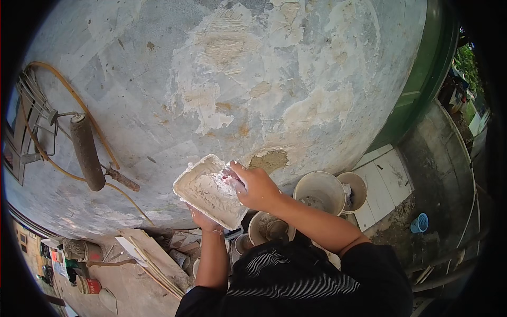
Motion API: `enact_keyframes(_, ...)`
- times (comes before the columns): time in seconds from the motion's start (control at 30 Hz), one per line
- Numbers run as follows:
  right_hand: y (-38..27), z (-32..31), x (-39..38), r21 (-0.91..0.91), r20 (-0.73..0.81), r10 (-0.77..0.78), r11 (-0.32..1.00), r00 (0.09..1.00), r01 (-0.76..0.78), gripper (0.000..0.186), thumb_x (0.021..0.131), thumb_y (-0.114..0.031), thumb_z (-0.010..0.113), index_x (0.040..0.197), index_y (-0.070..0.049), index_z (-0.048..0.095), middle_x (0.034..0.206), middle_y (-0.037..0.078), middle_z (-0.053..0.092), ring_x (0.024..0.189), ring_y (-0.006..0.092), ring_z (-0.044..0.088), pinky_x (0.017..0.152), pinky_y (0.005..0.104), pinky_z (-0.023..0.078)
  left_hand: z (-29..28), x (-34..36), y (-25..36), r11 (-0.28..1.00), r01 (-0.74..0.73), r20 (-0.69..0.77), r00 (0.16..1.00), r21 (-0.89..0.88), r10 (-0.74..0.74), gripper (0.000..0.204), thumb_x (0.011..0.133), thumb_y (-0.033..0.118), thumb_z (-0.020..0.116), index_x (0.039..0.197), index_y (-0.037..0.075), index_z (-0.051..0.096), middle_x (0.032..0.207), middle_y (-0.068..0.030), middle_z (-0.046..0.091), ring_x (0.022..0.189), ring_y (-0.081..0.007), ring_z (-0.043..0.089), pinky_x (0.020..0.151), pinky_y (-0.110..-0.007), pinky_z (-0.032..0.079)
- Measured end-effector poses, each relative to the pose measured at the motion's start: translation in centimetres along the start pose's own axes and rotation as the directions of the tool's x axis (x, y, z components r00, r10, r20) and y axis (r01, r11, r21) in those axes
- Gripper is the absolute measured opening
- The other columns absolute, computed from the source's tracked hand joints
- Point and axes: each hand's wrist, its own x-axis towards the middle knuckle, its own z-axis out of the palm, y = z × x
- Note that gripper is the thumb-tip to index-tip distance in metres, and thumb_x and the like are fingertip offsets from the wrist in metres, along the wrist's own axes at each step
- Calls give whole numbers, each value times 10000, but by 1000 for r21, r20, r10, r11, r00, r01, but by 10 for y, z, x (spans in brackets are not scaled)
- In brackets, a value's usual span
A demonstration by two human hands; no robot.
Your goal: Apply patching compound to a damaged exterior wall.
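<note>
Now the oblong tray (191, 168) slants from far left to near right, left hand (205, 220) holding it from below, right hand (260, 187) curled, nearer, over its right side, grip hidden.

View: left one of two fisheyes, worn side by side on my head | Facing: ahead and down, past my left hand (206, 219) and right hand (259, 187), onto the wall (327, 58) | Range: close; my shirt (301, 282) nearest, wall just beyond | Span: wide, roller (87, 150) at left to green panel (404, 108) at right, edges bowed
</note>
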Motion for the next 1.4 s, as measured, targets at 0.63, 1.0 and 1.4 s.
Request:
enact_keyframes(0.63,-16,22,1,72,-9,51,996,999,-50,389,806,-54,599,1177,33,518,821,249,622,764,428,608,641,462,483,-7,-15,-2,984,69,127,991,-166,-48,580,977,485,264,1393,96,373,1336,-129,484,1181,-303,510,1004,-443,422)
enact_keyframes(1.0,-42,1,4,127,-56,-176,975,983,182,368,827,-77,622,1146,81,529,869,256,634,775,417,629,661,425,504,-13,11,8,989,-136,162,976,-65,145,600,966,482,283,1394,72,371,1345,-147,475,1209,-320,493,1024,-466,409)
enact_keyframes(1.4,-15,-30,11,-160,-6,-38,987,999,36,482,859,-232,637,1164,119,510,775,255,628,712,402,626,644,443,492,12,0,18,967,25,355,932,-252,69,589,976,465,258,1420,86,336,1388,-157,433,1225,-335,483,999,-486,434)
